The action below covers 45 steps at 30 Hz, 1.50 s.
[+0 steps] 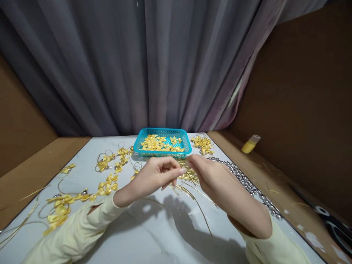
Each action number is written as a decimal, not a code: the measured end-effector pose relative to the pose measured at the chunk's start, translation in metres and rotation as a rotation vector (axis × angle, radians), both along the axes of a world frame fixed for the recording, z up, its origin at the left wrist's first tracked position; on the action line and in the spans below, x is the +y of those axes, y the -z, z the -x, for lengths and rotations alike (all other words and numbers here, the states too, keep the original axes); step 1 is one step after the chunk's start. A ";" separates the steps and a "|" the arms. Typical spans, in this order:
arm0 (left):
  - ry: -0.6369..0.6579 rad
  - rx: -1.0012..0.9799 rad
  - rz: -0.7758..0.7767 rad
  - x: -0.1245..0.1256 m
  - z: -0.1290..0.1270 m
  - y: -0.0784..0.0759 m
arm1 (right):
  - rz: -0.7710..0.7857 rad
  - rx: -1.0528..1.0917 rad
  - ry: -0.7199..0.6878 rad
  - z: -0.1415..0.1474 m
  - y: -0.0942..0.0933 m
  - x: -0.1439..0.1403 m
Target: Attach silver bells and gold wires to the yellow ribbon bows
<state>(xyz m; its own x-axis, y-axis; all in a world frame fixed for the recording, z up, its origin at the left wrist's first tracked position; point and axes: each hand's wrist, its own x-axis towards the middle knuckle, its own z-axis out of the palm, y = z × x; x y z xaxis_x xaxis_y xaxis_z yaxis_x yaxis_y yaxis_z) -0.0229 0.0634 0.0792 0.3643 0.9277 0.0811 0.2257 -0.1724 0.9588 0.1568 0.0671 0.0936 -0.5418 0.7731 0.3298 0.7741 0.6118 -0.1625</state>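
- A grey curtain (154, 62) hangs behind a pale table (154, 234) set between brown board walls.
- Far left on the table lie yellow ribbon bows (59, 211) strung along thin gold cord, more of them trailing toward the middle.
- The left hand (154, 178) reaches in from the lower left in a cream sleeve, raised above the table, fingers curled and thumb meeting fingertip in a narrow pinch; what it pinches is too small to tell.
- Behind the hands stands a turquoise basket (139, 143) holding a loose heap of small yellow bows.
- Under and between the hands lies a bundle of gold cord strands (189, 183), spread across the table.
- The right hand (210, 176) comes from the lower right, fingers bent inward, its tips meeting those of the left hand.
- A silver bead chain (247, 183) runs along the table's right edge.
- A yellow bottle (250, 144) lies on the brown ledge at far right.
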 end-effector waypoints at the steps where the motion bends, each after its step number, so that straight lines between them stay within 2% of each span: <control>1: 0.003 -0.029 0.004 0.000 0.001 0.000 | 0.027 0.034 -0.009 -0.002 -0.002 0.002; 3: 0.017 -0.082 0.009 0.001 0.002 -0.001 | 0.122 0.122 -0.078 -0.005 -0.005 0.006; 7: 0.020 -0.127 -0.019 0.003 0.003 -0.002 | 0.448 0.302 -0.244 -0.007 -0.011 0.011; 11: 0.014 -0.140 -0.038 0.002 0.003 -0.003 | 0.728 0.434 -0.272 -0.003 -0.012 0.014; 14: 0.036 -0.161 -0.007 0.003 0.002 -0.002 | 0.805 0.480 -0.260 0.001 -0.012 0.014; 20: 0.073 -0.167 0.083 0.003 0.002 -0.004 | 0.716 0.509 -0.231 0.000 -0.011 0.016; 26: 0.120 -0.133 0.206 0.001 0.001 -0.011 | 0.427 0.330 -0.148 -0.008 -0.010 0.017; 32: 0.048 -0.088 0.148 0.007 0.010 -0.011 | 0.255 0.188 -0.165 -0.018 -0.018 0.012; 37: 0.238 0.017 0.099 0.017 0.013 -0.003 | 0.209 0.203 -0.193 -0.017 -0.022 0.005; 41: 0.417 -0.034 0.055 0.015 -0.001 -0.004 | 0.200 0.240 -0.217 -0.012 -0.020 0.003; 43: 0.447 -0.021 0.104 0.013 -0.006 -0.008 | 0.192 0.256 -0.175 -0.013 -0.020 0.003; 45: 0.405 -0.002 0.106 0.010 -0.007 -0.012 | 0.188 0.260 -0.142 -0.015 -0.020 0.003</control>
